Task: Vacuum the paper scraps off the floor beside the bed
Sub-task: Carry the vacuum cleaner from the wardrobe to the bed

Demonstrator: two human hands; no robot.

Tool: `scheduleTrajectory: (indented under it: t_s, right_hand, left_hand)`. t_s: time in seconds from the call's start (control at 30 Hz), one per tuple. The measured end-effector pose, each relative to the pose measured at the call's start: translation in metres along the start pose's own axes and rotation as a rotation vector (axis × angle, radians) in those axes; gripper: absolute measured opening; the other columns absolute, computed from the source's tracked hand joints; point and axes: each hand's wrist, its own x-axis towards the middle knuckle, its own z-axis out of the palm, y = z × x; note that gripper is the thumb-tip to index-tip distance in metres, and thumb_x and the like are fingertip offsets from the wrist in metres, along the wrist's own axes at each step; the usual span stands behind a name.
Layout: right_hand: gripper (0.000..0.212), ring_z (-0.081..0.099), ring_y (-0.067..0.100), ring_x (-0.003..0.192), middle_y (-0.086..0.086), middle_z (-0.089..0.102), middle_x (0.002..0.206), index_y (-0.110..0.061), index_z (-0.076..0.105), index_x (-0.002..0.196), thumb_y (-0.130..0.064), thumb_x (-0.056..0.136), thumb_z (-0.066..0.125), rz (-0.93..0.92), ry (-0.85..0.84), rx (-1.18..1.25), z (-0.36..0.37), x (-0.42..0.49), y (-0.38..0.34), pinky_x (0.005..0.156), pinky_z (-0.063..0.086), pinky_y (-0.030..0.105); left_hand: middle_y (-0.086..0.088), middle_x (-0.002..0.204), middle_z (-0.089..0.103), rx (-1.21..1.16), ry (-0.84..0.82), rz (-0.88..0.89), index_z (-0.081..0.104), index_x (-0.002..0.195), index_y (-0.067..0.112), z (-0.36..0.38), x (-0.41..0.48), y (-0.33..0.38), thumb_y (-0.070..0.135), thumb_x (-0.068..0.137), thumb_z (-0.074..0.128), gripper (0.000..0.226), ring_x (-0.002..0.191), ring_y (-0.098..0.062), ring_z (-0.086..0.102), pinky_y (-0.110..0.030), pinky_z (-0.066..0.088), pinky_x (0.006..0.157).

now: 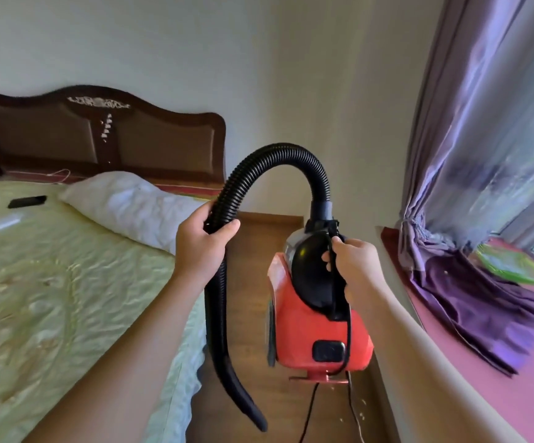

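Head view looks down a strip of wooden floor (252,318) between a bed (51,298) on the left and a pink window ledge (483,378) on the right. One red vacuum cleaner (307,334) hangs in the air over that strip, held up by the right hand (353,266), whose fingers are curled round the black handle on its top. Its pale forward housing is too blurred to tell what is inside. A single ribbed black hose (278,151) rises from the top of the machine, arches over and drops on the left. The left hand (200,243) is wrapped round the hose just below the arch, well apart from the other hand. Below that grip the hose ends in one tapered black nozzle (246,401), which hangs above the floor close beside the edge of the bed. A black cord (310,407) trails down from under the vacuum. The paper scraps (360,407) show as a few pale flecks on the floor under the machine, near the ledge, too small to count. On the bedspread lie one white pillow (131,203), one dark flat object (27,202) and one small white object (3,222). On the ledge sits one green tray (511,265), partly under the purple curtain (483,139); its contents cannot be made out.
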Motion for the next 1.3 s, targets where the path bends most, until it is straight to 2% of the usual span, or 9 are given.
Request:
scheduleTrajectory:
  t_s: [0.13,0.23,0.37,0.53,0.63,0.73,0.93,1.13,1.3]
  right_hand:
    - [0.019,0.048,0.011,0.045,-0.006,0.062,0.05,-0.015,0.07,0.092,-0.018,0.099,0.053,0.014,0.014,0.024,0.034,0.057,-0.024,0.057,0.044,0.029]
    - [0.019,0.049,0.013,0.048,-0.006,0.061,0.049,-0.013,0.07,0.093,-0.018,0.099,0.053,0.007,0.022,0.034,0.052,0.096,-0.041,0.056,0.044,0.029]
    - [0.017,0.049,0.01,0.044,-0.006,0.063,0.05,-0.016,0.07,0.093,-0.019,0.099,0.054,-0.003,0.016,0.019,0.075,0.151,-0.055,0.055,0.045,0.027]
    - [0.017,0.05,0.008,0.041,-0.006,0.063,0.05,-0.013,0.071,0.096,-0.019,0.099,0.055,0.029,-0.013,0.006,0.102,0.233,-0.058,0.052,0.045,0.026]
    - [0.017,0.05,0.009,0.041,-0.005,0.063,0.05,-0.011,0.07,0.099,-0.018,0.099,0.055,0.063,-0.074,0.01,0.117,0.289,-0.062,0.051,0.044,0.026]
    - [0.018,0.049,0.01,0.042,-0.005,0.061,0.049,-0.009,0.069,0.099,-0.017,0.1,0.054,0.084,-0.13,0.008,0.129,0.344,-0.071,0.05,0.044,0.026]
    - [0.017,0.047,0.014,0.046,-0.004,0.06,0.048,-0.011,0.069,0.093,-0.014,0.099,0.053,0.039,-0.196,0.013,0.156,0.428,-0.109,0.051,0.043,0.027]
    - [0.016,0.046,0.011,0.042,-0.003,0.061,0.05,-0.016,0.066,0.09,-0.014,0.1,0.054,0.007,-0.223,-0.001,0.183,0.504,-0.14,0.047,0.043,0.023]
    - [0.016,0.048,0.01,0.041,-0.004,0.062,0.049,-0.012,0.067,0.092,-0.014,0.1,0.054,-0.005,-0.259,-0.055,0.219,0.571,-0.137,0.049,0.044,0.024]
  left_hand:
    - [0.022,0.082,0.069,0.022,-0.044,0.013,0.073,0.109,0.027,0.011,0.069,-0.021,0.019,0.088,0.075,0.023,0.078,0.0,0.064,-0.011,0.046,0.066]
    - [0.021,0.088,0.071,0.02,-0.061,0.034,0.072,0.117,0.021,0.024,0.112,-0.029,0.019,0.087,0.076,0.031,0.083,0.002,0.065,-0.009,0.046,0.07]
    - [0.024,0.098,0.074,-0.006,-0.043,0.015,0.072,0.119,0.025,0.043,0.171,-0.044,0.019,0.087,0.077,0.033,0.092,0.003,0.067,-0.007,0.048,0.073]
    - [0.021,0.101,0.074,-0.008,-0.025,0.005,0.071,0.115,0.035,0.077,0.238,-0.072,0.017,0.086,0.078,0.035,0.095,0.001,0.068,-0.007,0.048,0.075]
    - [0.023,0.099,0.074,0.021,0.023,-0.011,0.072,0.114,0.034,0.102,0.277,-0.089,0.018,0.085,0.079,0.034,0.093,0.003,0.068,-0.006,0.048,0.072]
    - [0.026,0.096,0.073,0.031,0.058,-0.023,0.069,0.103,0.046,0.127,0.316,-0.1,0.016,0.086,0.079,0.035,0.09,0.006,0.067,-0.005,0.048,0.07]
    - [0.028,0.089,0.073,0.051,0.127,-0.009,0.067,0.089,0.057,0.162,0.385,-0.111,0.014,0.085,0.079,0.045,0.081,0.008,0.067,-0.005,0.048,0.066]
    - [0.024,0.094,0.073,0.047,0.152,0.006,0.067,0.089,0.061,0.186,0.452,-0.13,0.015,0.085,0.08,0.047,0.086,0.003,0.068,-0.008,0.05,0.068]
    - [0.019,0.093,0.074,0.006,0.199,-0.016,0.069,0.094,0.054,0.202,0.508,-0.17,0.013,0.084,0.08,0.044,0.08,0.003,0.068,-0.01,0.051,0.066]
